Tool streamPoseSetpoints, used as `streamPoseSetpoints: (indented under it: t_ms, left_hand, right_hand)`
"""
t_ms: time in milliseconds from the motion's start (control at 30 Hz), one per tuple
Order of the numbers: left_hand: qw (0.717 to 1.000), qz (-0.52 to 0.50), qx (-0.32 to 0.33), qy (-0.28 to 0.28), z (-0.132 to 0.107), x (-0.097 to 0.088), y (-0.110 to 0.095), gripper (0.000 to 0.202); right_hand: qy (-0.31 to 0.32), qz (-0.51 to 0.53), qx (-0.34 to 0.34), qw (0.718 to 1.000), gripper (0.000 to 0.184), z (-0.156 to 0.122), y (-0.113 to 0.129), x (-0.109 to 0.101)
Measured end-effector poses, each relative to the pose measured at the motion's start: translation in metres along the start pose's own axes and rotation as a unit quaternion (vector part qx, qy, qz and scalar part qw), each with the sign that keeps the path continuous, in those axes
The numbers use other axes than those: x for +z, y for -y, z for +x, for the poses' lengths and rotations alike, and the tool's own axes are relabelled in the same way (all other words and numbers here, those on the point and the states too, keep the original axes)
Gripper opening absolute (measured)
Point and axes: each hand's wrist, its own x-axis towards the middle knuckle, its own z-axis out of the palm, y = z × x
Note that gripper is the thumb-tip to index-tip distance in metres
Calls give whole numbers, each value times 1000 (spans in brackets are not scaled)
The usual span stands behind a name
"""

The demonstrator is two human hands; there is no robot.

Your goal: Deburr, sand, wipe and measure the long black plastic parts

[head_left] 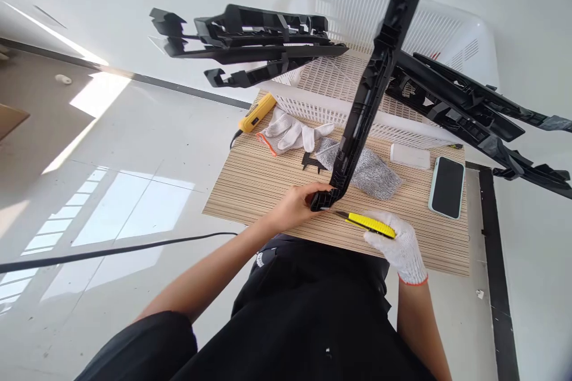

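1. Left hand, bare, is closed around the bottom end of a long black plastic trim part. The part stands tilted, lower end near the front edge of the striped board, upper end running out of frame over the white basket.
2. Right hand, in a white knit glove, is clenched on a yellow utility knife, blade tip right at the part's lower end.
3. Handling, judged: light, stiff, ribbed moulding; long lever arm, so the free end will likely wobble. Best grip is low, near the cut, on the ribs; smooth faces look slippery.
4. More black parts lie across the basket rim, left and right.
5. On the board: spare white gloves, grey sleeve, phone, yellow tool.
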Motion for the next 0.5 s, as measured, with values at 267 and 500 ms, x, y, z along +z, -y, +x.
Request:
streamPoseSetpoints:
  t_ms: [267,500]
  left_hand:
    - [994,98,33,-21,2,-1,-2,37]
    - [997,71,22,-22,1,-3,-3,34]
  right_hand:
    - [-21,-55,-89,994,39,5,4,8]
    - [-32,-50,-76,995,40,2,7,10]
